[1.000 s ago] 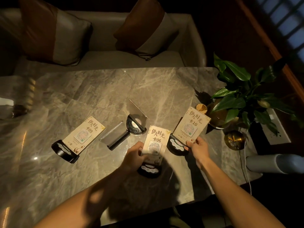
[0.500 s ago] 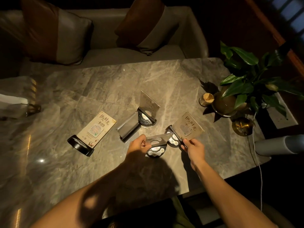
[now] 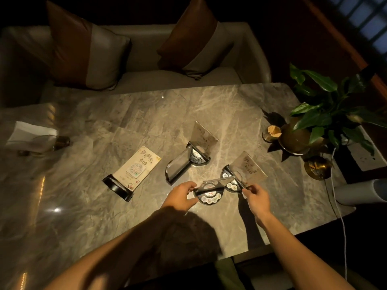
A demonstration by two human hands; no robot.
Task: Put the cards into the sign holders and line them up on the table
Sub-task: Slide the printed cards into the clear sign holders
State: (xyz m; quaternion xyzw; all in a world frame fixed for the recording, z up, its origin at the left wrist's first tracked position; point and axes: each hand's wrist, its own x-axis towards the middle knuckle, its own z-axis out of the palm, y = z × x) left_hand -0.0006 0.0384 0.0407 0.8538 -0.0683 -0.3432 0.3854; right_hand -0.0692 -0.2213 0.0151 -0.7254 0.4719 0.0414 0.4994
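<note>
Several sign holders with black round bases sit on the marble table [image 3: 125, 227]. My left hand [image 3: 181, 196] pinches the left edge of the upright 06 sign holder [image 3: 210, 192], seen edge-on from above. My right hand [image 3: 254, 195] grips the lower corner of the 10 sign holder [image 3: 248, 167], which leans away to the right. Behind them stands another holder with a card [image 3: 202, 141], and an empty clear holder [image 3: 179, 166] lies flat beside it. The 09 sign holder [image 3: 136, 167] lies on its back at the left.
A potted plant [image 3: 297, 137], a small toothpick jar [image 3: 271, 132] and a brass ashtray [image 3: 317, 167] crowd the table's right end. A napkin holder [image 3: 33, 139] stands at the far left. A sofa with two cushions [image 3: 188, 38] runs behind the table. A white cable [image 3: 337, 206] hangs off the right edge.
The view tilted to look more steeply down, so the 06 and 10 holders now show edge-on instead of face-on. Both hands keep their grips and the holders stand closer together.
</note>
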